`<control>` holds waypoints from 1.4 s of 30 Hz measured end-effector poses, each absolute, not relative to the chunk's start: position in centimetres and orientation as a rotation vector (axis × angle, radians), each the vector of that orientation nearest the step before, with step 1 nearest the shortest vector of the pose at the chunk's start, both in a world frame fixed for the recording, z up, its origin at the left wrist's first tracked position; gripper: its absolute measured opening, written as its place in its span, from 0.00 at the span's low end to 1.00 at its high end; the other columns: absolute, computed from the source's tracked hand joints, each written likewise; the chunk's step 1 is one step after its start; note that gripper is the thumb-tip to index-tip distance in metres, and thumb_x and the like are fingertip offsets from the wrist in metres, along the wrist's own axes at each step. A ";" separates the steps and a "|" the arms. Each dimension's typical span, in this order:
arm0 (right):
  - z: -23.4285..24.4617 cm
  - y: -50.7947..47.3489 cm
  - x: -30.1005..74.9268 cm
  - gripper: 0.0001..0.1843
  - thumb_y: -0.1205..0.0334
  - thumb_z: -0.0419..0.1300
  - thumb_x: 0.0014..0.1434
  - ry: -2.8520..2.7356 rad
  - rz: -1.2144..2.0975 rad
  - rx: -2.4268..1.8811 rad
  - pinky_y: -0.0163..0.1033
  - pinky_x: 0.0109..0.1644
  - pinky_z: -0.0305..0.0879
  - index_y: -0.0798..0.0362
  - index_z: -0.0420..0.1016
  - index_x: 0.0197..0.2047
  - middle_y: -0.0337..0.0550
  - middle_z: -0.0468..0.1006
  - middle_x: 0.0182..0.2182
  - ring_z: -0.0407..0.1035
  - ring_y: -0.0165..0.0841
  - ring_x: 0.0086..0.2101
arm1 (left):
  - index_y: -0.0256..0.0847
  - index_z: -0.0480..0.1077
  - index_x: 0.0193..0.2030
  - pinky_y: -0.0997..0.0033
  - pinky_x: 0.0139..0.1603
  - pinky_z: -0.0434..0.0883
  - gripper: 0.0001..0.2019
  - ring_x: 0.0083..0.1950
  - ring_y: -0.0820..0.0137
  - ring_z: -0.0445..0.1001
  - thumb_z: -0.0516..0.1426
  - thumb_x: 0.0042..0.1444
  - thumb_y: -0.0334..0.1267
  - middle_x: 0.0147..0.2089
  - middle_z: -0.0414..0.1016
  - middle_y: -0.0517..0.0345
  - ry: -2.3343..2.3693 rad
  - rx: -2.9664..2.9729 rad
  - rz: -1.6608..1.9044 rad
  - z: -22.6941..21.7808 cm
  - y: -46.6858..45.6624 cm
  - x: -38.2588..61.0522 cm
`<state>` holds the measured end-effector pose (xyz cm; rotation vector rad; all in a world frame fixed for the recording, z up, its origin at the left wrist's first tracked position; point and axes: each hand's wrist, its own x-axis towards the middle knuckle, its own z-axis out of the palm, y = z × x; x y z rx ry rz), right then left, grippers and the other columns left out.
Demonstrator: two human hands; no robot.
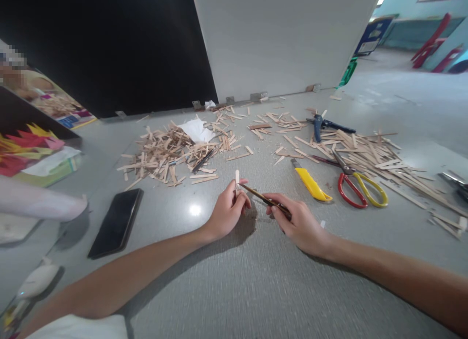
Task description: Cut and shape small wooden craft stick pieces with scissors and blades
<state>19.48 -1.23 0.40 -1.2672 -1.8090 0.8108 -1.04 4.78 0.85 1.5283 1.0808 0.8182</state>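
Observation:
Near the middle of the table, my left hand (pixel 228 209) is closed, pinching a small popsicle stick (pixel 237 175) upright with its rounded end up. My right hand (pixel 298 222) grips a slim, dark-handled pointed tool (pixel 258 194), whose exact kind I cannot make out. Its tip points left and meets or nearly meets the stick just above my left fingers. A yellow utility knife (pixel 310 184) lies beyond my right hand. To the right of the knife are scissors (pixel 356 180) with one red and one yellow handle.
Behind my hands lies a heap of cut wooden pieces (pixel 157 151) with crumpled white paper (pixel 197 130). More sticks (pixel 369 151) and blue-handled pliers (pixel 318 127) are at right. A phone (pixel 116 223) lies left. Upright panels (pixel 278 41) border the back.

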 end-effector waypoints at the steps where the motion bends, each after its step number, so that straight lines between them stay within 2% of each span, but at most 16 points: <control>1: 0.5 -1.2 19.5 0.18 0.65 0.53 0.70 -1.812 0.809 -1.267 0.35 0.30 0.63 0.57 0.79 0.57 0.45 0.85 0.33 0.71 0.31 0.26 | 0.38 0.66 0.58 0.68 0.33 0.67 0.18 0.27 0.69 0.71 0.53 0.67 0.45 0.29 0.74 0.64 1.079 1.529 0.817 0.9 4.8 -1.0; 7: 0.7 -1.2 19.4 0.19 0.62 0.52 0.70 -1.821 0.812 -1.292 0.36 0.32 0.65 0.58 0.79 0.57 0.45 0.84 0.31 0.71 0.33 0.27 | 0.39 0.67 0.57 0.69 0.33 0.67 0.16 0.27 0.69 0.72 0.54 0.67 0.45 0.29 0.75 0.64 1.073 1.530 0.815 1.0 4.7 -1.0; 20: 0.6 -1.2 19.5 0.19 0.63 0.53 0.70 -1.829 0.829 -1.310 0.36 0.33 0.66 0.56 0.80 0.57 0.44 0.84 0.32 0.72 0.33 0.27 | 0.40 0.67 0.57 0.69 0.33 0.67 0.15 0.27 0.69 0.72 0.54 0.68 0.44 0.29 0.75 0.64 1.079 1.514 0.816 1.1 4.6 -1.0; 27: 0.5 -1.2 19.4 0.19 0.63 0.53 0.70 -1.829 0.821 -1.302 0.36 0.34 0.67 0.56 0.80 0.56 0.44 0.84 0.32 0.73 0.33 0.27 | 0.39 0.62 0.62 0.70 0.30 0.65 0.19 0.25 0.70 0.69 0.54 0.69 0.43 0.28 0.74 0.66 1.065 1.485 0.830 1.0 4.7 -1.0; 34: 0.6 -1.2 19.5 0.18 0.63 0.53 0.70 -1.827 0.823 -1.304 0.36 0.35 0.68 0.55 0.80 0.56 0.44 0.84 0.32 0.75 0.34 0.29 | 0.38 0.63 0.62 0.71 0.29 0.65 0.22 0.25 0.71 0.69 0.56 0.67 0.46 0.28 0.75 0.65 1.043 1.460 0.838 0.9 4.7 -1.0; 39: 0.6 -1.2 19.5 0.18 0.66 0.53 0.69 -1.804 0.842 -1.276 0.35 0.34 0.68 0.55 0.79 0.57 0.44 0.85 0.33 0.75 0.32 0.29 | 0.36 0.58 0.71 0.72 0.24 0.64 0.31 0.26 0.70 0.72 0.53 0.67 0.52 0.36 0.81 0.58 0.988 1.351 0.903 0.5 4.7 -1.2; 42: 0.6 -1.2 19.5 0.18 0.66 0.53 0.69 -1.801 0.849 -1.275 0.35 0.33 0.67 0.55 0.79 0.56 0.43 0.85 0.33 0.74 0.32 0.28 | 0.38 0.58 0.71 0.73 0.23 0.64 0.30 0.25 0.71 0.73 0.55 0.68 0.51 0.37 0.82 0.57 0.995 1.336 0.919 0.3 4.8 -1.1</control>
